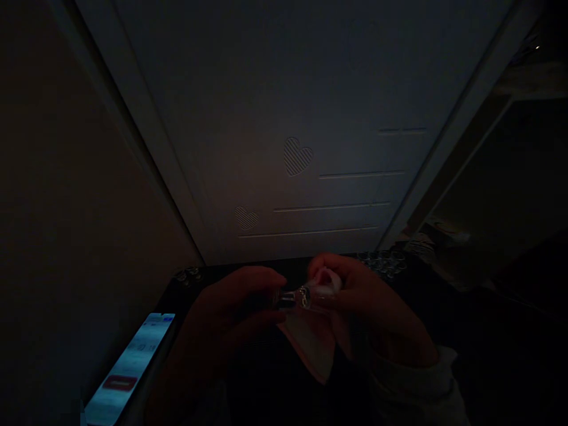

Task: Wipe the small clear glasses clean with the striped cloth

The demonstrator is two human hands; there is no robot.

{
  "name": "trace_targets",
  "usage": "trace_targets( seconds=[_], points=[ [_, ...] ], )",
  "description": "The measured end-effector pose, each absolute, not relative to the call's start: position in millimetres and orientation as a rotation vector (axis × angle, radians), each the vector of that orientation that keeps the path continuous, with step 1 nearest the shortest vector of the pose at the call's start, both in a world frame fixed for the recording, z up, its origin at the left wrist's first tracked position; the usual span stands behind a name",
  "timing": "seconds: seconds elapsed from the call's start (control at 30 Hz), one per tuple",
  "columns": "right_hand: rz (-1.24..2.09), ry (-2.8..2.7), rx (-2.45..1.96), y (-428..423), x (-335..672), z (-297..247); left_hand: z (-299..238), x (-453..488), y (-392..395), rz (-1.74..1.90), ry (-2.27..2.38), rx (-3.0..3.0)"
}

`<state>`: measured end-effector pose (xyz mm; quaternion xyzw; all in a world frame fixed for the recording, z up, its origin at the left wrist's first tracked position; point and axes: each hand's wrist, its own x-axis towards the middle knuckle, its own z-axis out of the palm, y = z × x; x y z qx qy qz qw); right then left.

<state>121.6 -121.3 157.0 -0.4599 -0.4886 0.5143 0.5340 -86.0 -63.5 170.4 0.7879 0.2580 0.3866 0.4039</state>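
In dim light, my left hand [239, 302] is closed around one end of a small clear glass object [304, 296], which lies roughly sideways between my hands. Its exact kind is too dark to make out. My right hand [364, 296] grips a pink cloth [313, 346] bunched at the object's other end. A loose corner of the cloth hangs below. Fingers and cloth hide part of the glass.
Small clear glass pieces [384, 263] cluster on the dark surface at back right, with several more glass pieces [189, 275] at back left. A lit phone [133, 367] lies at lower left. Behind stands a white panel [275, 106] with heart patterns.
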Motion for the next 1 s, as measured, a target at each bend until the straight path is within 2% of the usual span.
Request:
trace_targets(
  seconds=[0.5, 0.73, 1.0],
  points=[
    [1.017, -1.054, -1.095, -117.3, 116.3, 156.0, 171.6, -75.9, -65.4, 1.095, 0.734, 1.907],
    [0.977, -0.932, -1.027, -113.6, 121.6, 149.6, 169.8, -75.3, -62.3, 1.167, 0.776, 1.593],
    [1.074, -1.406, -1.165, -105.4, 111.4, 144.9, 169.6, -67.7, -52.7, 1.284, 0.861, 1.274]
  ],
)
